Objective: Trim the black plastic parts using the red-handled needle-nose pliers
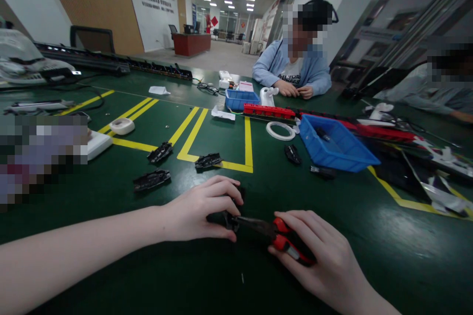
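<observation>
Pliers (271,230) with red handles lie low over the green table (258,192), squeezed in the right hand (314,251), their dark nose biting into a small black plastic part (231,211) that the left hand (201,209) pins to the tabletop with curled fingers. Both hands sit close together near the front edge. Just beyond them three more black parts (159,152) lie scattered about the yellow floor-style lines (192,138), and a fourth dark piece (292,153) rests beside a blue bin (336,150) to the right. A white roll of tape (281,130) lies behind that bin, with a long red strip (269,110) and a smaller blue tray (240,99) farther back. Across the table a person in a light blue hoodie (295,71) sits with hands together; a second person's arm (436,98) rests at far right. White sign panel (153,0) on the back wall carries lettering too small to read; the shirt print is likewise unclear.
</observation>
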